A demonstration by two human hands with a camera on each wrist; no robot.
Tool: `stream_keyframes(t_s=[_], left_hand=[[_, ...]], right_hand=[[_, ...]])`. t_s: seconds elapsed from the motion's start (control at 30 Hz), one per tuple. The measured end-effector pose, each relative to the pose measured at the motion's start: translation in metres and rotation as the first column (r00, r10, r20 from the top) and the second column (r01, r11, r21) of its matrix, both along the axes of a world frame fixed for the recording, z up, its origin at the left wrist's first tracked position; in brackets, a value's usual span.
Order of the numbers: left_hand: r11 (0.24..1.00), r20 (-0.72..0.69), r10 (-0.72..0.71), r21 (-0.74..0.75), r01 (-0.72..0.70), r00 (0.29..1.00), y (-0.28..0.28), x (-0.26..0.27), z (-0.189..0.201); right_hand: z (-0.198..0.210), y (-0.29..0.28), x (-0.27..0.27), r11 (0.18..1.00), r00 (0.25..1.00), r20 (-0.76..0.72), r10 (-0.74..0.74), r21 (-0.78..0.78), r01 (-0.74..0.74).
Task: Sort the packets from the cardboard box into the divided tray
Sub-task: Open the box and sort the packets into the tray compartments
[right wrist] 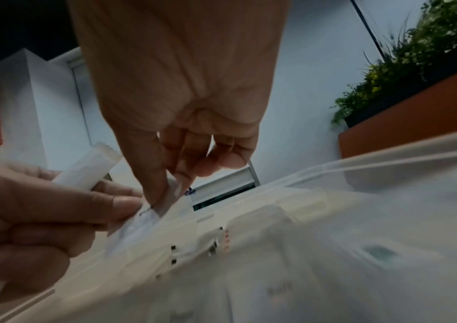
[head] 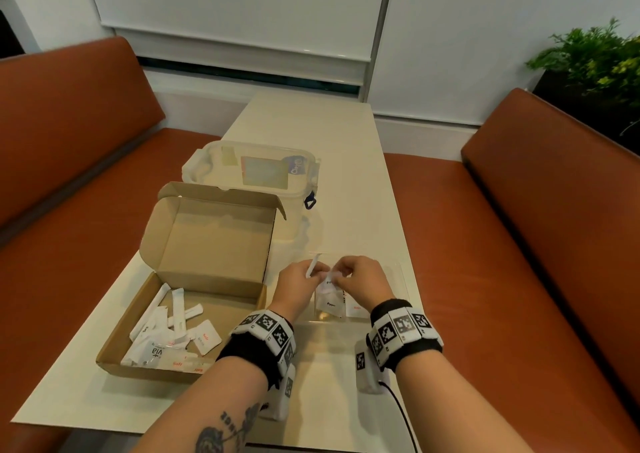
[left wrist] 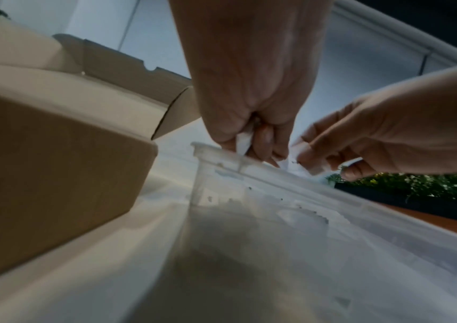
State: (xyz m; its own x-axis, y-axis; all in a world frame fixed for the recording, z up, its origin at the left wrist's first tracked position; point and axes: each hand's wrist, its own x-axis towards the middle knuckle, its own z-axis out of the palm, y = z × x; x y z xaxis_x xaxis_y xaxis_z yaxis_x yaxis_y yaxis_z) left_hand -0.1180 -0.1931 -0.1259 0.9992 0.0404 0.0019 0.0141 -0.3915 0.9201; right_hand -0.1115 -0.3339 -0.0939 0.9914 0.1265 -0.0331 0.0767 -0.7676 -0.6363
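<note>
A cream table (head: pixel 346 182) is standing between two orange benches (head: pixel 519 245). Over the clear divided tray (head: pixel 398 279), the left hand (head: pixel 298 281) is gripping a stick packet (head: pixel 311 268); the right hand (head: pixel 360 279) is pinching a flat packet (head: pixel 329 281). More packets are lying in the cardboard box (head: pixel 138 314).

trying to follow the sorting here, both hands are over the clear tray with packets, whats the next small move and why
Probably the right hand takes the small flat packet and lowers it into the divided tray. Both hands pinch that packet above the tray, while the left hand also holds a stick packet, so it seems to be passing the flat one over.
</note>
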Motion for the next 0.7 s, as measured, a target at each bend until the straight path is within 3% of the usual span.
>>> stream_keyframes(t_s=[0.2,0.3,0.43,0.7], left_hand=[[0.966,-0.071,0.103,-0.228,-0.117,0.992,0.009,0.000,-0.012],[0.931,-0.128,0.135,-0.324,-0.170,0.983,0.010,0.002,-0.014],[0.927,-0.139,0.126,-0.337,-0.167,0.982,0.010,0.002,-0.014],[0.932,-0.141,0.124,-0.322,-0.164,0.982,0.009,0.001,-0.012]], right_hand=[[-0.026,-0.001,-0.013,0.993,0.991,-0.080,-0.111,0.019,0.113],[-0.036,0.002,-0.016,0.989,0.989,-0.040,-0.146,-0.045,0.144],[-0.043,0.006,-0.016,0.972,0.984,0.001,-0.180,-0.156,0.178],[-0.042,0.012,-0.013,0.964,0.998,0.024,-0.057,-0.258,0.061]])
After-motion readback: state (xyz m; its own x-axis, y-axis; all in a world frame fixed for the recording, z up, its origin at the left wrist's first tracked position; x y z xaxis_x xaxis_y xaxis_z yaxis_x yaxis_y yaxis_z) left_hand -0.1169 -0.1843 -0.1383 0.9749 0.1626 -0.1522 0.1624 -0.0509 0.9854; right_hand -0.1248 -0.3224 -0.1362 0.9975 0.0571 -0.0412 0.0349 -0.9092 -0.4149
